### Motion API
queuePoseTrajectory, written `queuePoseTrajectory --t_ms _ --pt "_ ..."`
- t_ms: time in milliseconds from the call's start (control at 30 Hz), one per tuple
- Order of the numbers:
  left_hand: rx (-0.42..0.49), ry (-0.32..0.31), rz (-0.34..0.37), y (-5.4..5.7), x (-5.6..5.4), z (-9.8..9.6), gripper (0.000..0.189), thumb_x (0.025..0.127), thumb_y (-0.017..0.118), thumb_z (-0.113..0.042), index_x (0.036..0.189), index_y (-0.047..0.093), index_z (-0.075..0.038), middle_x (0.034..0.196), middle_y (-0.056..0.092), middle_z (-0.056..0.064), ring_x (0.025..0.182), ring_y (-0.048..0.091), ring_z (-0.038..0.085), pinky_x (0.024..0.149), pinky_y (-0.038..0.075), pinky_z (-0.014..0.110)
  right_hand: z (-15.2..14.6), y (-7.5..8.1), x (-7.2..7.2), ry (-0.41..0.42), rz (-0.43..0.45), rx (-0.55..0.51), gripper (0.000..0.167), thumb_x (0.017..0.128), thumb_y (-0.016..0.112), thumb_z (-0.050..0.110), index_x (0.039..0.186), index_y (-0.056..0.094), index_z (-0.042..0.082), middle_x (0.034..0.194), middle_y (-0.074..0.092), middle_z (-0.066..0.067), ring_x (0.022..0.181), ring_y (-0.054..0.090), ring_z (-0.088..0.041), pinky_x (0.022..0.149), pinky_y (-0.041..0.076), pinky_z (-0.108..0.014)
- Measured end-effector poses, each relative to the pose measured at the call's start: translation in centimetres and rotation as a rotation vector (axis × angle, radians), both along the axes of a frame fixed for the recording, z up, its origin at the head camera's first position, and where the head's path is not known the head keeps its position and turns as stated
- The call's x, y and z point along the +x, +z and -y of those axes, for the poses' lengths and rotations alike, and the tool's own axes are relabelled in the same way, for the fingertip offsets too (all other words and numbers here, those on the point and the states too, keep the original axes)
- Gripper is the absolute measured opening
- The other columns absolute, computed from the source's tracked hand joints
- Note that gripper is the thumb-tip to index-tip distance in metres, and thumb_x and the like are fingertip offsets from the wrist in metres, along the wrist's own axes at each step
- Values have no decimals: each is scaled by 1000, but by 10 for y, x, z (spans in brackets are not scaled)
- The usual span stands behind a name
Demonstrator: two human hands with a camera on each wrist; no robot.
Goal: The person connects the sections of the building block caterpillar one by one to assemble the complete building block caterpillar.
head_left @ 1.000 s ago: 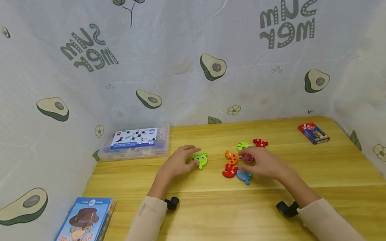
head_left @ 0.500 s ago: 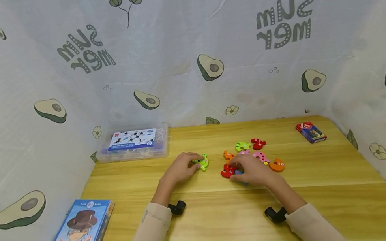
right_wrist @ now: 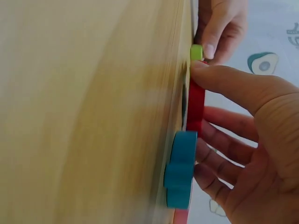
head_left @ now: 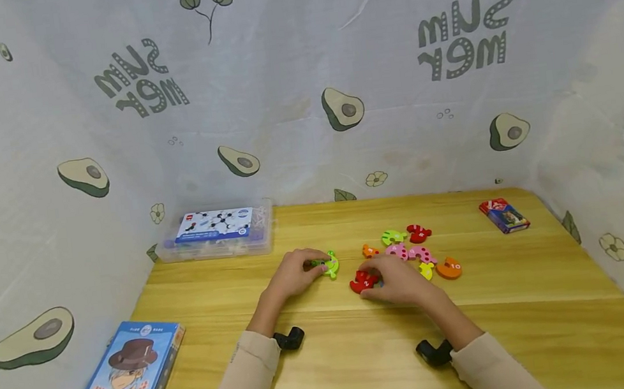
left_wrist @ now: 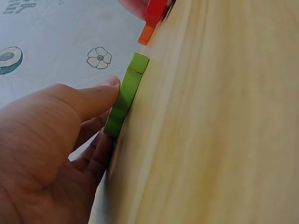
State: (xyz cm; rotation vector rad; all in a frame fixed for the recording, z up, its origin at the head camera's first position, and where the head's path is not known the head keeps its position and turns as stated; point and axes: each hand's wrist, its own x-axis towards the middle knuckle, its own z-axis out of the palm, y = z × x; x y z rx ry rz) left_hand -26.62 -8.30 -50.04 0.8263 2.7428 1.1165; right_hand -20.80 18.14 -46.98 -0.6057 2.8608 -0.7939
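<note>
My left hand (head_left: 293, 273) pinches a green smiling-head puzzle piece (head_left: 332, 265) flat on the table; the thumb presses its edge in the left wrist view. To its right, my right hand (head_left: 397, 280) holds a red puzzle piece numbered 2 (head_left: 360, 282) between thumb and fingers. A blue piece (right_wrist: 181, 168) lies beside the red one under that hand, mostly hidden in the head view. Behind the right hand lie an orange piece (head_left: 370, 251), pink pieces (head_left: 421, 254), a green one (head_left: 392, 236), another red one (head_left: 420, 233), a yellow one (head_left: 426, 270) and an orange 10 (head_left: 449, 268).
A clear plastic case (head_left: 264, 229) with a molecule-print label stands at the back left. A blue game box (head_left: 122, 383) lies at the front left. At the back right is a small red and blue box (head_left: 504, 215). Patterned cloth (head_left: 287, 82) hangs around the table (head_left: 353, 356).
My right hand has moved left and toward me, shifting the red 2 piece left and uncovering the pink, yellow and orange pieces. My left hand has closed on the green piece, which has turned.
</note>
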Motion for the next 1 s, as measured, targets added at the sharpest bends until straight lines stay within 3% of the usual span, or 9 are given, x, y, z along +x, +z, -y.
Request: queuePoseTrajectory --t_ms 267,533,1000 --pt "97 17 73 -8 -2 1 25 98 72 -26 122 77 -21 130 72 1 118 66 18 98 55 34 19 -1 0 -62 -20 -69 47 82 88 30 122 73 12 108 72 0 95 66 -15 85 58 -38" --pt "115 24 65 -8 -4 0 25 97 74 -27 120 78 -21 128 73 1 118 67 18 99 55 35 34 -1 -1 -126 -11 -107 47 83 88 30 123 71 13 114 71 -1 101 67 -17 90 58 -41" --pt "117 49 87 -10 -3 2 24 96 75 -27 119 78 -23 127 73 -2 116 66 16 97 55 34 49 -9 -5 -182 -1 -183 45 80 91 26 117 73 7 107 70 -3 94 64 -18 87 58 -40"
